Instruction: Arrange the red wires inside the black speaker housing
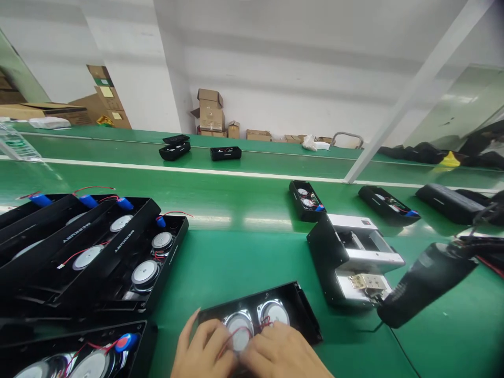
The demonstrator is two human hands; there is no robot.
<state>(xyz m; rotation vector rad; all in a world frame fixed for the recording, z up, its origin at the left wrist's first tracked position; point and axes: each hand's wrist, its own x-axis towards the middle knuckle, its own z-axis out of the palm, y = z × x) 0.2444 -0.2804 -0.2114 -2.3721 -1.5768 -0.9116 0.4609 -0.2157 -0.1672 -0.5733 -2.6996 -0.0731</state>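
A black speaker housing (291, 304) with two round silver drivers lies open on the green table near the front edge. My left hand (200, 349) rests on its left part, fingers curled over a red wire by the left driver. My right hand (283, 352) lies on the housing beside it, fingertips pressed at the same wire. What the fingers pinch is partly hidden.
A stack of open housings (98, 252) with blue battery cells stands at the left. A black and white fixture (350, 257) and a black hand tool (429, 278) sit at the right. More housings (307, 200) lie further back on the belt. Cardboard boxes (210, 113) line the wall.
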